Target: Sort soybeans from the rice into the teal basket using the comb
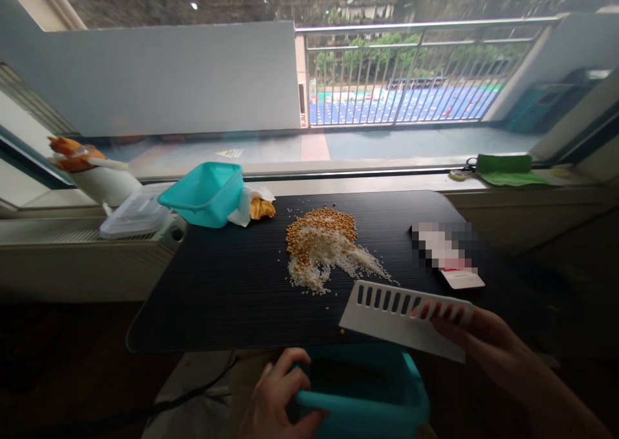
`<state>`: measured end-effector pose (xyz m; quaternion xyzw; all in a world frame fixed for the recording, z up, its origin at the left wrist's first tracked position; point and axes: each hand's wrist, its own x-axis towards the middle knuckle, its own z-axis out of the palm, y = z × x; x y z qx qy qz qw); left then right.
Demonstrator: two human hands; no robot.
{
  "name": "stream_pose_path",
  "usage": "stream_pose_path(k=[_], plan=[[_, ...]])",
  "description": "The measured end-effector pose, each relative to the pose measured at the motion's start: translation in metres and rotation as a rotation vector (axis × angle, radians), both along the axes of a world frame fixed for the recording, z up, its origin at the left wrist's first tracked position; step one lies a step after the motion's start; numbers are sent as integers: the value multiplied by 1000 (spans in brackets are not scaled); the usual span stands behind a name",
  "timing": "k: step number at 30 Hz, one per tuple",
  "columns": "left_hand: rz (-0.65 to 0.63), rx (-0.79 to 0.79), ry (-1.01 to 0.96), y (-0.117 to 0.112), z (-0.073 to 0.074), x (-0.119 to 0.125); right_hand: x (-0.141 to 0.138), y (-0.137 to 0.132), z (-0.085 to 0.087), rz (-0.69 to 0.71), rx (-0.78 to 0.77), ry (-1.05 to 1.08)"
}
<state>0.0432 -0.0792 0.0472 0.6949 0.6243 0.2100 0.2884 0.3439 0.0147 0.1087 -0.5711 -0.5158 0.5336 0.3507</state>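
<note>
My left hand (285, 390) grips the left rim of a teal plastic bin (362, 410), held just below the table's front edge. The bin's inside is dark, so its contents are hard to make out. In my right hand (488, 336) is a white slotted plastic plate (387, 320), gripped at its right end and tilted over the table's front edge and the bin. Beyond the plate lies a pile of yellow soybeans (333, 218) mixed with white rice (309, 276), partly spread toward me. A single bean rests near the plate's left corner.
On the dark table (217, 303), a second teal bin (206, 197) leans at the back left beside a yellow cloth (262, 208). A blurred flat item (461, 278) lies to the right. The windowsill holds a green cloth (505, 168), scissors, tape and a white pot (104, 184).
</note>
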Motion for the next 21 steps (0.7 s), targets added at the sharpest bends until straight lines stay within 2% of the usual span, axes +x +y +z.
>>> stream_pose_path(k=[3,6,12,17,21], plan=[[12,27,-14,-1,-3,2,-1,-1,0,-8,5,58],[36,47,5,-3,-4,1,-10,8,-7,-44,59,85],[27,48,41,-6,2,-6,-33,31,-25,38,174,53],[69,47,65,-9,2,-14,-37,36,-24,104,177,41],[105,23,64,-10,1,-19,-37,39,-20,74,166,48]])
